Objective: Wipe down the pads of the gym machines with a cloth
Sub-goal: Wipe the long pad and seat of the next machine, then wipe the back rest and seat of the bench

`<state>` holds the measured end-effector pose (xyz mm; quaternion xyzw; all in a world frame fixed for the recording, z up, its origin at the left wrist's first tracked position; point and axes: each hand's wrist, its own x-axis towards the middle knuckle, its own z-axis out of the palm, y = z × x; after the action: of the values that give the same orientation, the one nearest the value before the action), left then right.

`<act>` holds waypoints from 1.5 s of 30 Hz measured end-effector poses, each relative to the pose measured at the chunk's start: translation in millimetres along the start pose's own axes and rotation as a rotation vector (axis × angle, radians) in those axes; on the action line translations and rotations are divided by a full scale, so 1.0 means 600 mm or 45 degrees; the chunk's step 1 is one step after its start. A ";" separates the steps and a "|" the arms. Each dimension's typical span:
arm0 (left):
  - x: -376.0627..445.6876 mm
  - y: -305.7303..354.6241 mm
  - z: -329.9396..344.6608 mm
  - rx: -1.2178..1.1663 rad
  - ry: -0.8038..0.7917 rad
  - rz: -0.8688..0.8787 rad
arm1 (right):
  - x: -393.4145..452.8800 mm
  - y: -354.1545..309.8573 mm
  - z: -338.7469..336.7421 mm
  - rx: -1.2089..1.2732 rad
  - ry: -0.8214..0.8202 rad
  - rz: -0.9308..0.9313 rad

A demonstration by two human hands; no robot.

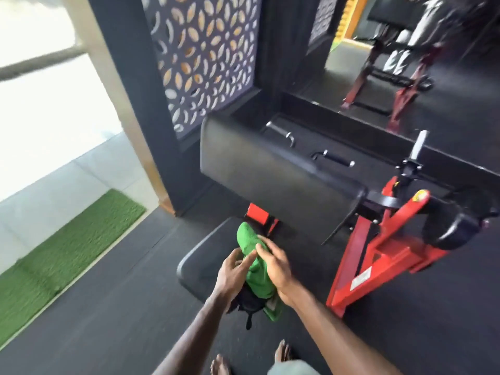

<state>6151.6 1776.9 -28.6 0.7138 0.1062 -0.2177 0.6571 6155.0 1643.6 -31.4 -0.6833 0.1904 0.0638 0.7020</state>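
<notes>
A green cloth [253, 266] is bunched between my two hands above the black seat pad [201, 263] of a red-framed machine. My right hand [276, 269] grips the cloth from the right, thumb and fingers curled round it. On the cloth's left side my left hand [234, 270] touches it with spread fingers. Something black [249, 303] hangs under the cloth near my wrists; what it is cannot be told. A large black angled pad [273, 177] stands just behind the seat.
The machine's red frame [373, 247] and a black roller pad [454, 228] lie to the right. A patterned screen [205, 58] and dark pillar stand behind. A green turf mat [67, 255] lies left. A mirror [405, 55] reflects another bench. My bare feet [281, 353] stand below.
</notes>
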 end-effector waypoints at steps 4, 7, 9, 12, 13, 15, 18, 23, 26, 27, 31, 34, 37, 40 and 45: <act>-0.003 0.032 0.032 0.058 -0.037 0.073 | -0.012 -0.042 -0.062 0.087 0.091 -0.011; -0.003 0.078 0.072 0.024 0.002 0.153 | -0.018 -0.075 -0.120 0.326 0.209 0.036; -0.008 0.110 0.104 -0.041 -0.019 0.195 | -0.024 -0.093 -0.158 0.440 0.235 0.093; -0.016 0.142 0.153 -0.116 -0.035 0.206 | -0.038 -0.107 -0.212 0.434 0.219 0.115; -0.026 0.150 0.174 -0.127 -0.036 0.204 | -0.046 -0.108 -0.235 0.415 0.225 0.104; -0.042 0.161 0.211 -0.162 -0.058 0.187 | -0.060 -0.111 -0.273 0.336 0.247 0.063; -0.077 0.177 0.266 -0.202 -0.122 0.148 | -0.085 -0.114 -0.325 0.237 0.311 -0.005; -0.111 0.197 0.359 -0.184 -0.187 0.149 | -0.136 -0.119 -0.416 0.188 0.382 -0.120; -0.131 0.205 0.426 -0.169 -0.243 0.146 | -0.170 -0.126 -0.484 0.154 0.515 -0.141; -0.140 0.212 0.448 -0.164 -0.283 0.153 | -0.182 -0.126 -0.508 0.137 0.596 -0.159; -0.168 0.250 0.533 -0.072 -0.512 0.160 | -0.235 -0.156 -0.583 0.000 0.825 -0.317; -0.186 0.274 0.591 0.062 -0.747 0.181 | -0.275 -0.167 -0.635 -0.104 1.018 -0.420; -0.200 0.288 0.649 0.164 -0.935 0.321 | -0.324 -0.170 -0.679 -0.189 1.189 -0.465; -0.225 0.303 0.717 0.278 -1.021 0.462 | -0.383 -0.171 -0.723 -0.122 1.362 -0.519; -0.291 0.288 0.815 0.157 -1.154 0.468 | -0.493 -0.157 -0.788 -0.012 1.602 -0.531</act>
<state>5989.1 1299.1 183.8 0.5918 -0.3312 -0.3928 0.6211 5831.1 1223.7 164.7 -0.6158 0.4275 -0.4838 0.4516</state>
